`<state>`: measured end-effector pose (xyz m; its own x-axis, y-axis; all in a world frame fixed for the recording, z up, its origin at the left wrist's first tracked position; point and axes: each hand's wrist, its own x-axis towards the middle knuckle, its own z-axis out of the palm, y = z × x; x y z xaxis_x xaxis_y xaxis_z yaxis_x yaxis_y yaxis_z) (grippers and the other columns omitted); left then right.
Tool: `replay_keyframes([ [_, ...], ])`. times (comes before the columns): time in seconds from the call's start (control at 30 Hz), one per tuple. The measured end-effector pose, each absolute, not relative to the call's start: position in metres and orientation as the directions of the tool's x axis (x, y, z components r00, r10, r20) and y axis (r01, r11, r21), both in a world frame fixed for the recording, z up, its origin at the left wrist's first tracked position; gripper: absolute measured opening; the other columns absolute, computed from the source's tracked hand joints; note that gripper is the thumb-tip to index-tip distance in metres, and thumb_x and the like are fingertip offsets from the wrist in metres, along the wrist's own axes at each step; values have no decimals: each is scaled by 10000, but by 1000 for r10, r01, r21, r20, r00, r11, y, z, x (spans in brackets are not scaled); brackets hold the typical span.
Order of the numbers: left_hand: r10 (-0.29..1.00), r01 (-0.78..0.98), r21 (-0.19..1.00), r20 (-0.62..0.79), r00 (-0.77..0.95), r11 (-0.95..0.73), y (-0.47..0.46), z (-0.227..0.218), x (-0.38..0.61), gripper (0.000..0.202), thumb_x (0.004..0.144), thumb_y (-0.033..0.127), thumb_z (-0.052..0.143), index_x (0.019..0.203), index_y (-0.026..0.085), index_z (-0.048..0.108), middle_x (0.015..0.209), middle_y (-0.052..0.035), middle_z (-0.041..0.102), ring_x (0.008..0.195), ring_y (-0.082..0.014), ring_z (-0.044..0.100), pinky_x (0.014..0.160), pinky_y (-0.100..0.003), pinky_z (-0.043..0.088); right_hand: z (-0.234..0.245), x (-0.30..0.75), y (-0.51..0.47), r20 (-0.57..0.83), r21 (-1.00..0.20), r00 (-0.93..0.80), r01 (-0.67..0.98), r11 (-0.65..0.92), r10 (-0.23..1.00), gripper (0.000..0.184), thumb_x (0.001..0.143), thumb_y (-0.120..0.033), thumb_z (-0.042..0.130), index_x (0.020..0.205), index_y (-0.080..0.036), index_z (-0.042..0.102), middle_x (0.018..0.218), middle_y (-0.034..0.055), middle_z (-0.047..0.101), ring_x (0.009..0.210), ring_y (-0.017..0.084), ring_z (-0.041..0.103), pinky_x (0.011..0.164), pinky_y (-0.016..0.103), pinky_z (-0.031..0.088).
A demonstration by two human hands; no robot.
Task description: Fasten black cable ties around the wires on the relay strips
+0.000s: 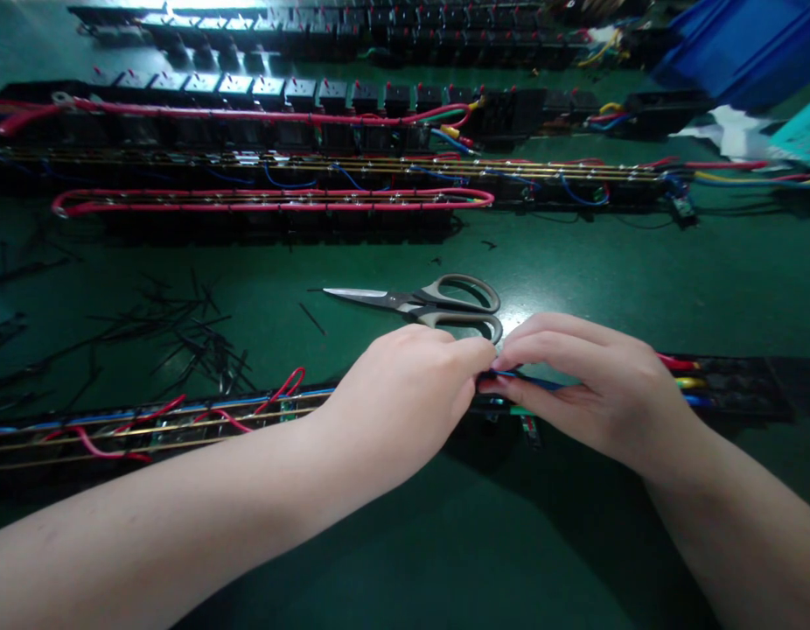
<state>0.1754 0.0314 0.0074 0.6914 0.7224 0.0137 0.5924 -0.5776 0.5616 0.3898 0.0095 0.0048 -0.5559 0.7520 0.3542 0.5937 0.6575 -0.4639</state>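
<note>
A long black wired strip (240, 420) with brass rods and red and blue wires lies across the near side of the table. My left hand (411, 394) is over its middle, fingers closed in a pinch, and what they hold is hidden. Right beside it, my right hand (595, 385) is closed with thumb and fingertips around a blue wire (542, 382), and the fingertips of both hands meet. Just behind my hands lie scissors (405, 302) with grey-black handles, blades slightly apart and pointing left. A small circuit board (530, 429) hangs below the strip by my right thumb.
Farther back, more wired strips (379, 166) lie in rows, with looped red cables (274, 199). Cut black scraps (201, 337) are scattered at left. A blue bin (746, 44) and white paper (733, 131) are at the back right.
</note>
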Motion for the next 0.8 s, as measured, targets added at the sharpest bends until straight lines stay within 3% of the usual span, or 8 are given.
replay_keyframes([
  [0.43, 777, 572, 696, -32, 629, -434, 33, 11, 175, 259, 950, 178, 521, 966, 248, 770, 1020, 9, 802, 928, -216, 720, 779, -297, 493, 3, 389, 11, 337, -461, -542, 618, 637, 770, 83, 946, -210, 635, 895, -251, 583, 853, 33, 671, 754, 171, 648, 645, 303, 525],
  [0.63, 781, 534, 752, -40, 623, -387, 33, 13, 175, 240, 939, 207, 557, 1018, 251, 780, 960, 32, 805, 820, -176, 704, 680, -270, 463, 4, 386, 8, 386, -422, -555, 605, 676, 737, 117, 948, -187, 651, 872, -239, 578, 852, 27, 671, 765, 159, 654, 655, 286, 539],
  [0.8, 791, 540, 750, -36, 611, -383, 33, 13, 176, 221, 932, 197, 571, 945, 248, 786, 927, 34, 802, 838, -176, 705, 725, -276, 472, 4, 384, 6, 434, -351, -585, 591, 726, 686, 118, 934, -128, 649, 905, -227, 591, 857, 37, 681, 762, 164, 661, 645, 284, 538],
])
